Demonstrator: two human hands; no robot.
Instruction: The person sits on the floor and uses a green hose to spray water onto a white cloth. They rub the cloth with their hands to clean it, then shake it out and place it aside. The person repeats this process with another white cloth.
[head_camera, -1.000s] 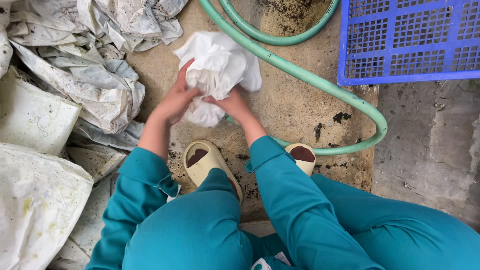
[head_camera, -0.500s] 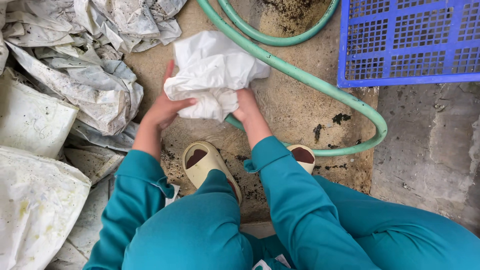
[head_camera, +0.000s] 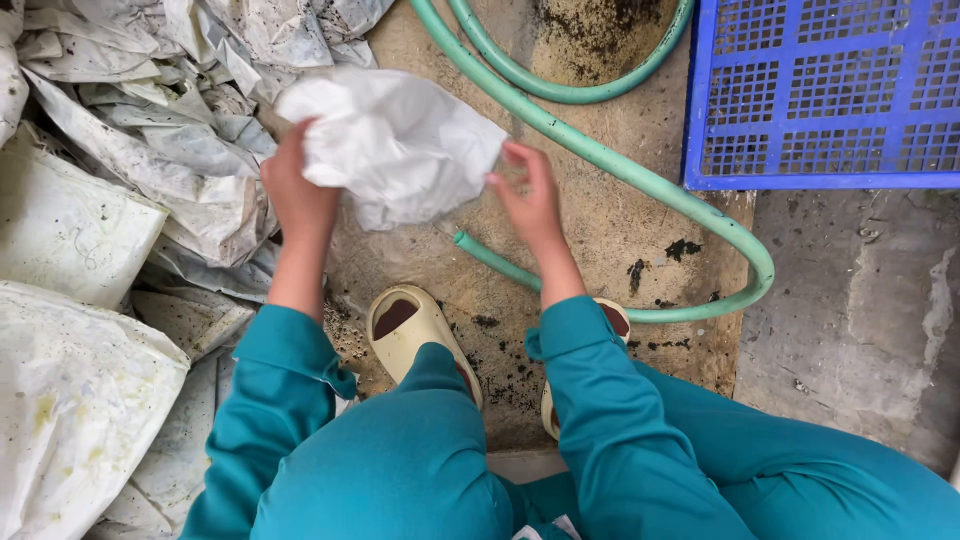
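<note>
- The white bag (head_camera: 395, 140) sits higher and is spread wider than half a second ago, when both hands pressed it bunched low over the floor.
- The left hand (head_camera: 295, 185) has shifted to the bag's left edge, fingers curled into the fabric and gripping it.
- The right hand (head_camera: 528, 195) has come off the bundle; its fingers are spread at the bag's right edge, touching or just beside it, and I cannot tell whether they pinch anything.
- The bag hangs above the sandy floor (head_camera: 600, 240), over the open end of the green hose (head_camera: 620, 165).
- The hose curves round just right of the right hand and loops back toward the sandals (head_camera: 415, 325).
- A pile of dirty sacks (head_camera: 130, 170) crowds the left hand's side, touching the bag's upper left.
- The blue crate (head_camera: 820, 90) lies upper right, well apart from the hands.
- Open floor shows between hose and sandals, and on the grey concrete (head_camera: 860, 300) at right.
</note>
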